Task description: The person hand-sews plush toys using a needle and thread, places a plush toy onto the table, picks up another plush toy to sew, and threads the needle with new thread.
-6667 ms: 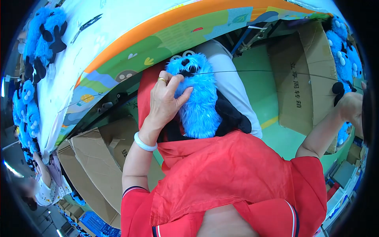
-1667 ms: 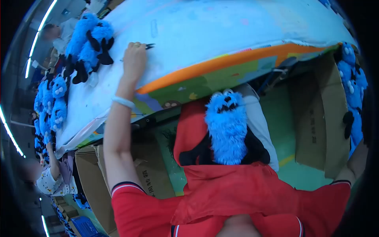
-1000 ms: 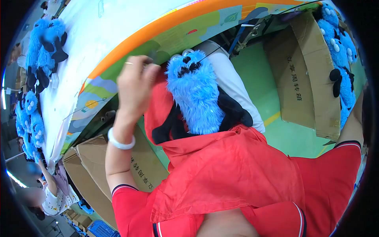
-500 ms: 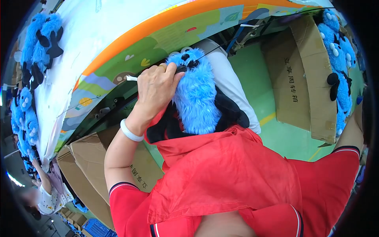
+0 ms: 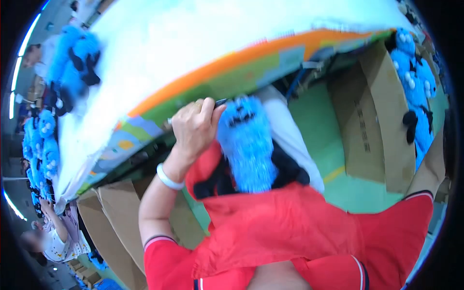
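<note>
A blue furry plush toy [image 5: 249, 150] with black limbs lies on my lap, its head toward the table. My left hand [image 5: 195, 125] is closed beside the toy's head. From its fist pokes the dark tip of a slim tool [image 5: 221, 102], whose kind I cannot make out. A pale end shows at the other side of the fist. My right forearm [image 5: 431, 166] reaches out to the far right, near several blue plush toys [image 5: 414, 84]; the hand itself is lost past the dark edge of the view.
A white-topped table [image 5: 193, 53] with an orange-edged printed side stands in front. Cardboard boxes stand at the right [image 5: 365, 130] and lower left [image 5: 113, 212]. More blue plush toys [image 5: 72, 63] lie along the table's left side. A person [image 5: 60, 237] works at the left.
The view has tilted, so table, toy and left hand appear lower. The dark thread seen stretching from the toy to the upper right no longer shows. My left hand stays closed by the toy's head.
</note>
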Tool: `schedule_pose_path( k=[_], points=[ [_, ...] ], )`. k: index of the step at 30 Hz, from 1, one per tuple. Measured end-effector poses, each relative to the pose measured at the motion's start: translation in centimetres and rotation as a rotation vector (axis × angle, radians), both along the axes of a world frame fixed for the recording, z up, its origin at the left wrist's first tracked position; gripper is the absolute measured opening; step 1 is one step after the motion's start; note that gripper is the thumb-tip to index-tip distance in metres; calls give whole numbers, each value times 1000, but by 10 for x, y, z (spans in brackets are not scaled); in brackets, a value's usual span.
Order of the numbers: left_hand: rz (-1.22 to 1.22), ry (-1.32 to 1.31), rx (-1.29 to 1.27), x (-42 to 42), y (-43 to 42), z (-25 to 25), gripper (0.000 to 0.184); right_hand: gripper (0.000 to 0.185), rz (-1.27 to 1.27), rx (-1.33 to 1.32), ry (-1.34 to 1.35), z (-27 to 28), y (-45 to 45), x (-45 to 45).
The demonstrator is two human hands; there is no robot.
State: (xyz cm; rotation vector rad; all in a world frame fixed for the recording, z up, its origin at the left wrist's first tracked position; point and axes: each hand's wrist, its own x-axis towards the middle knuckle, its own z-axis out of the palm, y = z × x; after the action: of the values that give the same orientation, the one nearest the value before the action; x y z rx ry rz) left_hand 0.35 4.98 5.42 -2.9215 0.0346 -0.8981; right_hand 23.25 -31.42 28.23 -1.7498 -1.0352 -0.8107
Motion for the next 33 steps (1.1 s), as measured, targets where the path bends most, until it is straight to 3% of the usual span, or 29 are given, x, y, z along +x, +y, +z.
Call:
schedule_pose_path(
  k=[3,4,5,6,8,9,11,12,14,15,16,18,19,21,24,26,27,31,33],
  points=[
    [107,-167,60,44,39,36,20,9,-23,55,-146,21,-11,27],
    [176,-157,58,58,55,39,18,9,26,126,-51,14,-4,42],
    [242,-138,46,70,69,41,18,20,211,473,403,-14,11,64],
    [306,-113,28,80,79,45,19,16,268,447,414,-24,50,39],
    [272,-309,322,86,88,48,35,7,391,411,529,-63,79,59],
    [269,-339,338,81,79,51,35,7,431,376,602,-82,92,66],
    [166,-147,76,52,44,51,49,8,425,283,677,-115,117,76],
    [161,-36,-148,30,17,50,47,8,396,259,705,-129,125,81],
    [52,154,-238,-13,-17,24,50,9,371,239,730,-148,141,97],
    [3,427,-486,-37,-36,23,54,9,349,240,760,-157,148,105],
    [138,882,-673,-54,-51,16,70,9,325,240,796,-161,153,109],
    [198,987,-848,-75,-80,6,89,10,227,215,856,-162,162,110],
    [218,988,-859,-82,-89,-9,89,10,243,207,868,-164,163,111],
    [177,543,-878,-87,-107,-44,104,10,188,111,880,-171,168,118],
    [397,474,-1036,-69,-129,-88,111,9,177,175,903,-186,169,135],
    [357,238,-1021,-63,-131,-113,112,10,232,200,856,-197,164,147],
    [404,217,-1028,-69,-129,-108,112,11,212,176,847,-197,164,145],
    [216,207,-1195,-79,-111,-54,104,13,231,139,809,-199,163,151],
    [55,20,-1149,-88,-92,-4,97,13,247,140,814,-195,167,150]
  ],
)
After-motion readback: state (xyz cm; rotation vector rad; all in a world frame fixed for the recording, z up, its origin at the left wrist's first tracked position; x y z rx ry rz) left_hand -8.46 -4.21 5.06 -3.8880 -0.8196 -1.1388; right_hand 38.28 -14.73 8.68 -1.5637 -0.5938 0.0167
